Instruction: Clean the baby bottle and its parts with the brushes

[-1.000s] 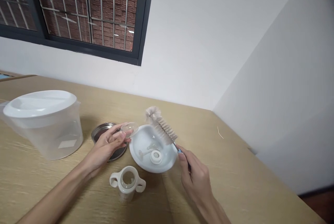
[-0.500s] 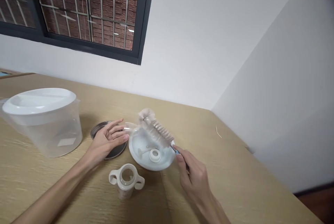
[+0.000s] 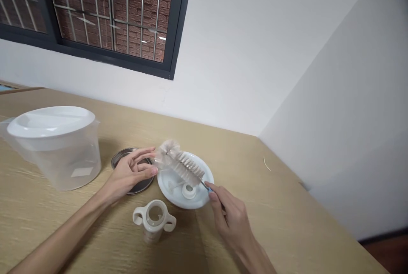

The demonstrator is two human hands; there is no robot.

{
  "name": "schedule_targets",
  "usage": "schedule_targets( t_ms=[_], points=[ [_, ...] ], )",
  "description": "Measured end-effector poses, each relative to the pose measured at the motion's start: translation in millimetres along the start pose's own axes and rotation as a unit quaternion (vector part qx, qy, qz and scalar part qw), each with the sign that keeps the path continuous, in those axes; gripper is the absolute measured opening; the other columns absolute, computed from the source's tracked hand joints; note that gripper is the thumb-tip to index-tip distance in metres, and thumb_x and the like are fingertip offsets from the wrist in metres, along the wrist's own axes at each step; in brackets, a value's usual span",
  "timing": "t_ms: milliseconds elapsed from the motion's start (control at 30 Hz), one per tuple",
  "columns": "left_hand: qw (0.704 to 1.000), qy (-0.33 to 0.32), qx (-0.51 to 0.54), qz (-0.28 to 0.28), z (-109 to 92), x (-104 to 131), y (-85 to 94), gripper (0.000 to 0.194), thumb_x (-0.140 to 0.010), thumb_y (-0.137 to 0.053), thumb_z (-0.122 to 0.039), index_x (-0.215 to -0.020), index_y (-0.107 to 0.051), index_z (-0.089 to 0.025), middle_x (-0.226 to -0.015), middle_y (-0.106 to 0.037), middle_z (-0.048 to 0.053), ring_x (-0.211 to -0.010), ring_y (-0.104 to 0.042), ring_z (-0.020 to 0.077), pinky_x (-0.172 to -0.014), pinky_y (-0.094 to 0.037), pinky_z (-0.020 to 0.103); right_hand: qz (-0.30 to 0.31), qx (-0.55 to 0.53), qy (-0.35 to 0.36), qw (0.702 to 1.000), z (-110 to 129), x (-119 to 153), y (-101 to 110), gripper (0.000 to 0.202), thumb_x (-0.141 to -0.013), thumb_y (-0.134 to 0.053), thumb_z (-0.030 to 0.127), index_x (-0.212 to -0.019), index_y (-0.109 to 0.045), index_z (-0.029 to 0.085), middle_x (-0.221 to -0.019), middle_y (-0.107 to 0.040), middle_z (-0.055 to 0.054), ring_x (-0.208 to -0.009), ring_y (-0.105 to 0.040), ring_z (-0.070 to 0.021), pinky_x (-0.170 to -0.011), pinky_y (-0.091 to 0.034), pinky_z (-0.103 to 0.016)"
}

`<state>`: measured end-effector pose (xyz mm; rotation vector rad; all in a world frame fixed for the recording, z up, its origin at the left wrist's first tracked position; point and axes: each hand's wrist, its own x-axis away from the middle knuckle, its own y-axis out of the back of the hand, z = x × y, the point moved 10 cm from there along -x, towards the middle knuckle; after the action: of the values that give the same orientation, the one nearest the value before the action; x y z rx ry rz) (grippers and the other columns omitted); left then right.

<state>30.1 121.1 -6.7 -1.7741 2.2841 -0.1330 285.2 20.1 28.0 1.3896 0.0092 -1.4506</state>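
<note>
A wooden table (image 3: 287, 223) carries a lidded tub (image 3: 68, 159), well left of a white bowl (image 3: 182, 204). A round tin (image 3: 145, 183) lies just left of the bowl. Over the tin, the half-spread left hand (image 3: 135, 172) grips a clear cap; right of the bowl, the right hand (image 3: 232, 218) is closed round a bristle brush (image 3: 185, 166) slanting above it. A two-handled bottle (image 3: 154, 228) stands upright before the bowl; a white ring (image 3: 185, 193) lies inside the bowl.

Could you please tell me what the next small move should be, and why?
Probably a slight twist of the brush by the right hand, with the left hand held steady: the right hand grips the handle, and the bristles lie right by the left fingertips, which seem to hold a clear cap.
</note>
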Motion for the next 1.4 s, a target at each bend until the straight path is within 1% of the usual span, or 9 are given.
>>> schedule_targets(
  t_ms=[267, 433, 600, 733, 800, 933, 1067, 1200, 1400],
  points=[
    [0.994, 0.083, 0.055, 0.045, 3.4, 11.8, -21.4, 0.058, -0.079, -0.081, -0.027, -0.133, -0.057, -0.021, -0.14, -0.059, 0.01, -0.11, -0.069, 0.0243, -0.101, -0.053, 0.035, 0.004, 0.013, -0.032, 0.999, -6.5, 1.0, -8.1, 0.026, -0.099, -0.046, 0.017, -0.12, -0.062, 0.015, -0.09, -0.071, -0.006, -0.067, -0.064, -0.0132, -0.057, -0.047, -0.024],
    [0.992, 0.105, 0.068, 0.006, 10.8, 10.3, -17.5, 0.046, -0.081, -0.079, -0.033, -0.122, -0.065, -0.02, -0.137, -0.061, 0.01, -0.103, -0.071, 0.0219, -0.099, -0.055, 0.034, 0.013, 0.016, -0.024, 1.0, 0.8, 0.7, -12.6, 0.026, -0.099, -0.046, 0.017, -0.12, -0.062, 0.015, -0.087, -0.071, -0.006, -0.066, -0.064, -0.014, -0.051, -0.045, -0.023],
    [0.994, 0.098, 0.047, -0.011, 13.7, 7.4, -11.5, 0.055, -0.079, -0.081, -0.035, -0.127, -0.06, -0.02, -0.116, -0.071, 0.01, -0.102, -0.07, 0.0217, -0.099, -0.052, 0.035, 0.012, 0.05, -0.032, 0.998, -5.1, 0.1, -7.0, 0.025, -0.098, -0.049, 0.021, -0.117, -0.064, 0.015, -0.091, -0.072, -0.007, -0.067, -0.067, -0.0143, -0.057, -0.05, -0.024],
    [0.998, 0.068, 0.006, -0.006, 8.2, 6.7, -8.8, 0.071, -0.074, -0.085, -0.033, -0.135, -0.052, -0.02, -0.114, -0.071, 0.01, -0.112, -0.066, 0.0257, -0.104, -0.048, 0.04, -0.017, 0.065, -0.051, 0.996, -12.6, -0.7, 7.3, 0.024, -0.098, -0.049, 0.02, -0.114, -0.066, 0.015, -0.1, -0.074, -0.01, -0.082, -0.071, -0.0178, -0.066, -0.054, -0.025],
    [0.998, 0.062, -0.005, -0.007, 8.1, 5.9, -6.8, 0.074, -0.073, -0.085, -0.032, -0.136, -0.05, -0.019, -0.114, -0.07, 0.011, -0.112, -0.066, 0.0263, -0.103, -0.047, 0.041, -0.016, 0.038, -0.03, 0.999, -7.1, -1.6, 8.6, 0.024, -0.098, -0.049, 0.018, -0.116, -0.065, 0.014, -0.095, -0.073, -0.01, -0.078, -0.07, -0.0174, -0.064, -0.053, -0.025],
    [0.999, 0.044, -0.011, -0.004, 6.7, 3.2, -4.5, 0.071, -0.073, -0.085, -0.03, -0.134, -0.052, -0.019, -0.113, -0.069, 0.009, -0.112, -0.066, 0.025, -0.099, -0.049, 0.038, 0.016, 0.018, 0.003, 1.0, 2.5, -2.7, 0.0, 0.026, -0.097, -0.049, 0.016, -0.119, -0.063, 0.014, -0.08, -0.069, -0.006, -0.06, -0.062, -0.0141, -0.055, -0.048, -0.025],
    [1.0, 0.027, -0.005, 0.008, 3.7, 2.0, -5.0, 0.068, -0.072, -0.086, -0.028, -0.133, -0.054, -0.023, -0.125, -0.063, 0.007, -0.104, -0.067, 0.0204, -0.091, -0.052, 0.032, 0.004, 0.062, -0.024, 0.998, -7.0, -2.8, 2.7, 0.023, -0.098, -0.05, 0.019, -0.116, -0.065, 0.014, -0.085, -0.071, -0.008, -0.064, -0.063, -0.0146, -0.057, -0.048, -0.026],
    [1.0, 0.014, -0.009, 0.002, 3.2, 0.4, -2.1, 0.067, -0.072, -0.086, -0.028, -0.132, -0.056, -0.022, -0.121, -0.066, 0.007, -0.096, -0.067, 0.0157, -0.089, -0.052, 0.028, -0.028, 0.039, -0.015, 0.999, -3.5, -2.3, 13.0, 0.024, -0.097, -0.05, 0.014, -0.115, -0.065, 0.014, -0.082, -0.069, -0.007, -0.061, -0.061, -0.0141, -0.055, -0.046, -0.026],
    [0.999, 0.023, -0.029, -0.011, 10.1, -2.1, 5.7, 0.064, -0.072, -0.085, -0.034, -0.128, -0.061, -0.016, -0.131, -0.063, 0.013, -0.116, -0.063, 0.0261, -0.103, -0.046, 0.04, 0.003, 0.034, 0.036, 0.999, 10.2, -1.6, 3.1, 0.028, -0.095, -0.052, 0.013, -0.121, -0.062, 0.013, -0.068, -0.06, -0.001, -0.052, -0.051, -0.0117, -0.05, -0.039, -0.026]
  ],
)
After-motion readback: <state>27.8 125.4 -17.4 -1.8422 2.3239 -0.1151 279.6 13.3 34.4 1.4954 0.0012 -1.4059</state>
